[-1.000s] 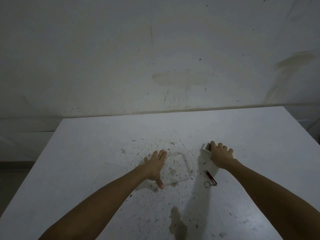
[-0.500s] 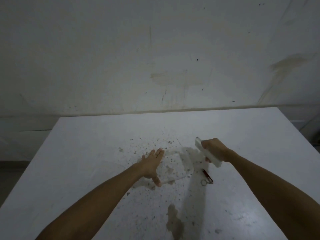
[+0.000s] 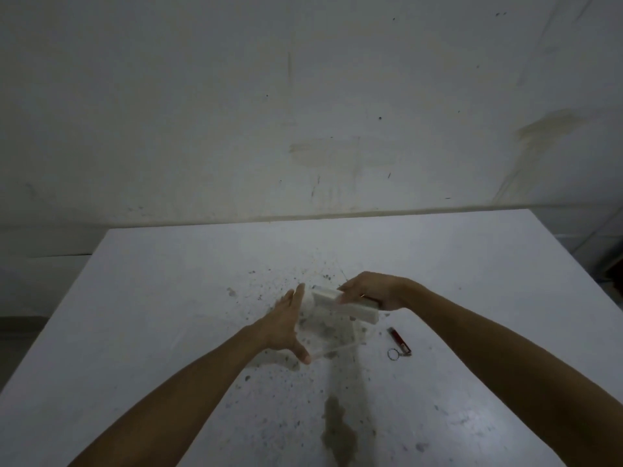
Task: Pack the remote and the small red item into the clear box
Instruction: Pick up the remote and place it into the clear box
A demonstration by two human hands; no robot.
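Observation:
My right hand (image 3: 374,289) grips a long white remote (image 3: 347,306) and holds it slanted over the clear box (image 3: 337,345), which stands on the white table (image 3: 168,298). The box is transparent and hard to make out. My left hand (image 3: 286,326) presses flat against the box's left side, with the thumb at its near corner. The small red item (image 3: 398,339), with a metal key ring at its near end, lies on the table just right of the box, below my right wrist.
The table top is speckled with dark spots around the box, and a brown stain (image 3: 338,429) marks it nearer to me. A stained wall runs along the table's far edge. The table's left and right edges are in view.
My right hand has lifted the remote off the table and carried it left until it is over the clear box. My left hand has stayed against the box's left side.

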